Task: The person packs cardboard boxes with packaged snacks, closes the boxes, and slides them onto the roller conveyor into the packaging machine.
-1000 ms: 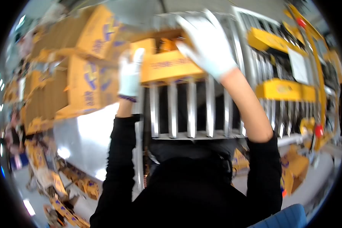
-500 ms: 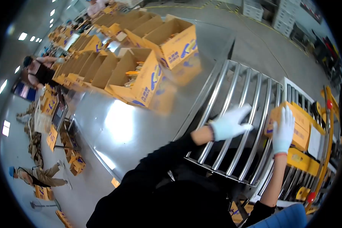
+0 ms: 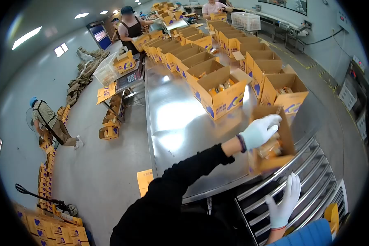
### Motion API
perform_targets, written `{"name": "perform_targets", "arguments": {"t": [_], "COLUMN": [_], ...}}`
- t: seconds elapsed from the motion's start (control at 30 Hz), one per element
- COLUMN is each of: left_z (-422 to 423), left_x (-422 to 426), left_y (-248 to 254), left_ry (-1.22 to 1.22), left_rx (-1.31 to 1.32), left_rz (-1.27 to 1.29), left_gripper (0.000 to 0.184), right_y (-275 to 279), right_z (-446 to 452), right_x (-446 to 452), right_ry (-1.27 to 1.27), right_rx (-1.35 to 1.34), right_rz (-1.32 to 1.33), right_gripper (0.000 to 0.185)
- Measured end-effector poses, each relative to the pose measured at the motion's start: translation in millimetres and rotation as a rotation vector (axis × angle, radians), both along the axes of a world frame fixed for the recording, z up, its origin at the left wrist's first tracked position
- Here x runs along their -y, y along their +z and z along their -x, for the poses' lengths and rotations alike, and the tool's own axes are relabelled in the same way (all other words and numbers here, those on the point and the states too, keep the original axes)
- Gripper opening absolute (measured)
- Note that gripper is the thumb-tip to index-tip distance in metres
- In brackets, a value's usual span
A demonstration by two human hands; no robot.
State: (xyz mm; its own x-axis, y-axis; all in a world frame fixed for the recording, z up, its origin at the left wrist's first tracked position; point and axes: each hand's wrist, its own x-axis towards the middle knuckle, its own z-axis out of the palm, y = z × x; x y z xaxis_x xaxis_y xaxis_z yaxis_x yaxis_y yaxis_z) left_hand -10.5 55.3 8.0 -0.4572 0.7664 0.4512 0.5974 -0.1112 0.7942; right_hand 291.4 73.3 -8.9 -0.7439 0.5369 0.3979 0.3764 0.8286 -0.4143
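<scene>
My left hand (image 3: 259,132), in a white glove, grips the edge of an open cardboard box (image 3: 256,162). That box is smeared by motion, tilted at the table's end beside the rollers, and wrapped packets (image 3: 270,148) show inside. Lower down, my right hand (image 3: 286,201), also gloved, is held over the roller conveyor (image 3: 311,180) with fingers stretched up and thumb apart, holding nothing. Two more open boxes with packets stand just beyond, a nearer left one (image 3: 227,100) and one at right (image 3: 289,92).
Rows of open boxes (image 3: 180,53) run back along the metal table (image 3: 168,135). A co-worker in a dark apron (image 3: 131,30) stands at its far left side; another person (image 3: 53,119) bends on the floor at left. Stacked cartons (image 3: 53,229) and a pallet jack (image 3: 61,205) occupy the lower left.
My view has swung left toward the table. The right hand has left the closed carton on the machine. The left hand has moved from above the rollers onto an open box.
</scene>
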Motion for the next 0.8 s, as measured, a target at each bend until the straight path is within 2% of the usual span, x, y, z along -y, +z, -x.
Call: {"name": "perform_targets", "arguments": {"t": [0.03, 0.07, 0.13, 0.17, 0.2, 0.23, 0.3, 0.33, 0.37, 0.43, 0.47, 0.5, 0.53, 0.57, 0.6, 0.63, 0.67, 0.77, 0.8], "left_z": [4, 11, 30, 24, 11, 2, -14, -19, -24, -28, -23, -17, -2, 10, 27, 37, 33, -11, -43], "left_x": [-2, -2, -1, -1, -3, -12, -39, -56, -65, -65, -66, -64, -68, -60, -59, -61, -59, -81, -92], "left_y": [0, -10, -32, -15, -7, -11, -12, -25, -34, -37, -51, -57, -58, -52, -68, -83, -75, -71, -85], "left_ry": [0.32, 0.321, -0.155, -0.289, -0.275, -0.258, -0.233, -0.238, -0.24, -0.248, -0.107, 0.031, -0.047, -0.45, -0.541, -0.629, -0.648, -0.596, -0.472], "left_rx": [-0.461, -0.463, -0.19, -0.279, -0.328, -0.478, -0.427, -0.529, -0.632, -0.581, -0.379, -0.179, 0.097, 0.476, 0.545, 0.611, 0.576, 0.353, 0.337], "left_rz": [-0.201, -0.21, 0.113, 0.416, 0.468, 0.418, 0.508, 0.467, 0.427, 0.486, 0.362, 0.244, 0.478, 0.374, 0.416, 0.46, 0.428, 0.467, 0.388], "left_gripper": [0.047, 0.047, 0.047, 0.048, 0.054, 0.061, 0.064, 0.06, 0.056, 0.05, 0.055, 0.065, 0.084, 0.082, 0.08, 0.077, 0.07, 0.067, 0.066], "right_y": [10, 1, -37, -47, -44, -40, -67, -40, -17, 15, 15, 10, 3, -9, -25, -15, -11, -8, -3], "right_z": [10, 15, 10, 9, 7, 4, -8, -1, 13, 33, 39, 42, 41, 37, 33, 40, 34, -13, -27], "right_x": [4, 1, -19, -31, -39, -52, -85, -88, -83, -65, -65, -60, -48, -35, -14, 12, 14, 6, -1], "right_ry": [-0.032, 0.007, 0.084, 0.129, 0.151, 0.204, 0.01, -0.089, -0.085, -0.262, -0.375, -0.376, -0.374, -0.378, -0.302, -0.276, -0.28, -0.339, -0.409], "right_rx": [0.088, 0.211, 0.116, 0.053, -0.073, -0.084, -0.167, 0.085, 0.086, 0.192, 0.223, 0.228, 0.167, 0.102, 0.144, 0.225, 0.248, 0.254, 0.288], "right_rz": [-0.066, -0.139, -0.018, 0.016, 0.132, 0.267, 0.767, 0.723, 0.713, -0.229, -0.364, -0.363, -0.288, -0.213, -0.147, -0.089, -0.068, -0.079, -0.084], "right_gripper": [0.084, 0.09, 0.072, 0.063, 0.042, 0.035, 0.036, 0.046, 0.046, 0.069, 0.093, 0.093, 0.096, 0.099, 0.103, 0.107, 0.108, 0.109, 0.107]}}
